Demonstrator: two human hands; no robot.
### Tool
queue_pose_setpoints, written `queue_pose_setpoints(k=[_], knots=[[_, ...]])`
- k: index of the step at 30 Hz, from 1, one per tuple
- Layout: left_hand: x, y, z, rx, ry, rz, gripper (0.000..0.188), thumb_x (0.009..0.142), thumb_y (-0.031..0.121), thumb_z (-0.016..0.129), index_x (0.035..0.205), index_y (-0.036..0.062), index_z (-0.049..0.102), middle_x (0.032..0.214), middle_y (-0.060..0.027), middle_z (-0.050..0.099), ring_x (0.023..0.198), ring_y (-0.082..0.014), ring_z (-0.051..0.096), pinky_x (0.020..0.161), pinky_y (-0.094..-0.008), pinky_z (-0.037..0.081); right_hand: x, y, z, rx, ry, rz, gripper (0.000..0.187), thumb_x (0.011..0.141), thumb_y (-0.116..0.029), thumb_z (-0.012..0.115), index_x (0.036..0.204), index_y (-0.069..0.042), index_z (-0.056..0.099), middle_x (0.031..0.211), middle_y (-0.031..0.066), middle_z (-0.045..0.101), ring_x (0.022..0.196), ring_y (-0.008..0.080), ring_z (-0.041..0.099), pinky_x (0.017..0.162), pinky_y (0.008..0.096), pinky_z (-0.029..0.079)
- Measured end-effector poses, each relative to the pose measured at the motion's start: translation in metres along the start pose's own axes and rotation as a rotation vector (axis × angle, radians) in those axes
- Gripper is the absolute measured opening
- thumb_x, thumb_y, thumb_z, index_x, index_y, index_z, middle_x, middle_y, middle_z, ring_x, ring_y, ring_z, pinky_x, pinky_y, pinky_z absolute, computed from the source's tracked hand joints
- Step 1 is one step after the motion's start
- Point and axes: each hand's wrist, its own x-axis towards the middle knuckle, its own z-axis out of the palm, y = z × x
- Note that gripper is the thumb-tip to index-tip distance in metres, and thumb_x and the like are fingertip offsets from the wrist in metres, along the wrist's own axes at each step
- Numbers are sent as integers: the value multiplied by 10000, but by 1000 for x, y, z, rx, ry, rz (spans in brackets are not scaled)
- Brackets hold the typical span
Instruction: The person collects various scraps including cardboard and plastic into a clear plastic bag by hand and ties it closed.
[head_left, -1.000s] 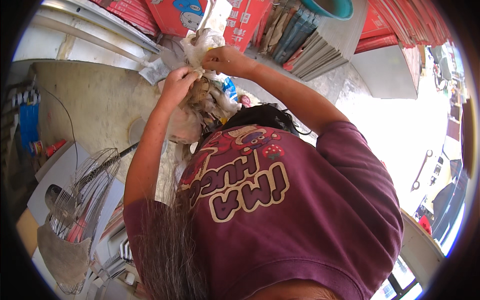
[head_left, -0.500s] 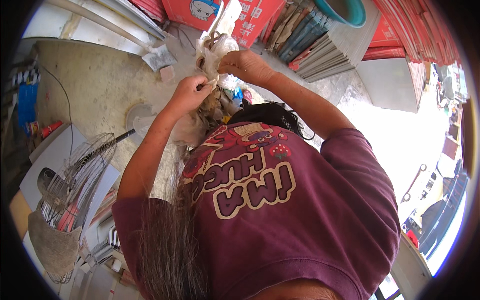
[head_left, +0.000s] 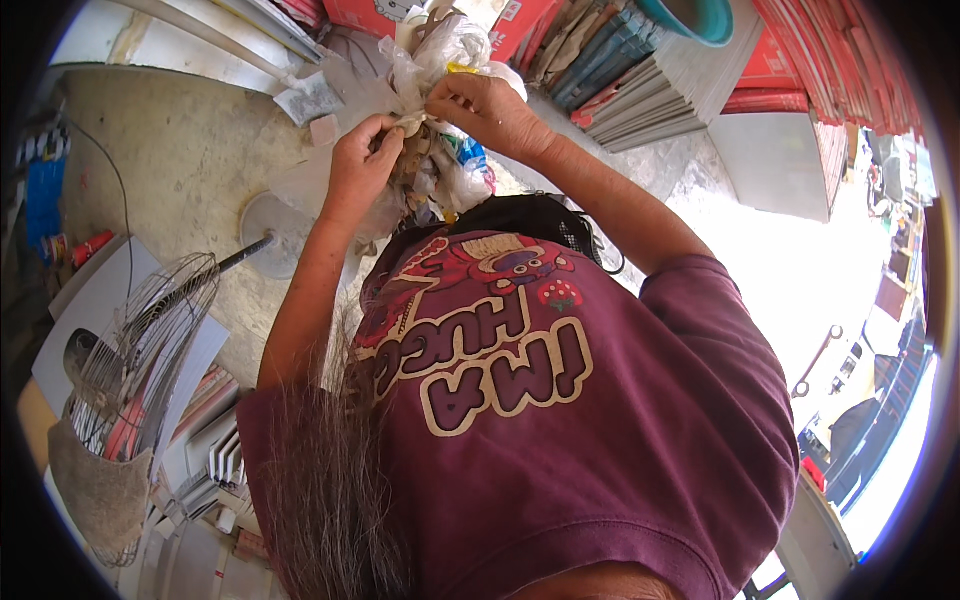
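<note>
A loose bundle of crumpled plastic bags (head_left: 455, 42), mostly white and clear with bits of blue and yellow, hangs in front of my body. My left hand (head_left: 362, 165) is closed at its near left side, thumb and fingers pinching a twisted pale part of the plastic. On the right side, my right hand (head_left: 492, 115) is closed with its fingers curled round the same bundle, close to the left fingertips. Brownish, leaf-like scraps show among the bags below the hands. The exact spot that the right fingertips grip is partly hidden.
A standing fan with a wire cage (head_left: 150, 350) is at the left, its round base (head_left: 275, 235) on the concrete floor (head_left: 160, 150). Flattened grey cartons (head_left: 650, 100) and a teal basin (head_left: 700, 22) are at the far right. Red cartons (head_left: 830, 55) are stacked beyond.
Both hands have stayed on the bundle while the plastic shifted and spread; more white bag now shows above them. My left hand has moved slightly left and up.
</note>
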Motion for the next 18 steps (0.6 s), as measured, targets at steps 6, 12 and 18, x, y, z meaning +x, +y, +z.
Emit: queue_pose_setpoints(k=[6, 12, 18], knots=[[0, 1, 25, -97, 89, -30, 173, 873, 187, 599, 830, 20, 592, 690, 42, 531, 620, -17, 436, 537, -182, 350, -2, 1, 10, -49, 75, 72, 157, 827, -176, 611, 865, -24, 605, 754, 71, 615, 662, 123, 575, 624, 266, 463], [-1, 1, 36, -173, 135, -21, 176, 847, 169, 636, 763, 25, 581, 673, 58, 498, 629, -23, 410, 553, -192, 336, 1, -4, 7, -251, 174, -32, 163, 823, -203, 608, 851, -45, 581, 755, 90, 603, 660, 242, 601, 598, 324, 473], [-5, 9, 33, -215, 47, -57, 177, 845, 160, 625, 724, 43, 571, 649, 70, 470, 599, -11, 378, 519, -187, 293, -1, 4, 4, -479, 191, -237, 159, 824, -210, 591, 829, -61, 537, 763, 95, 583, 701, 301, 598, 605, 387, 481]])
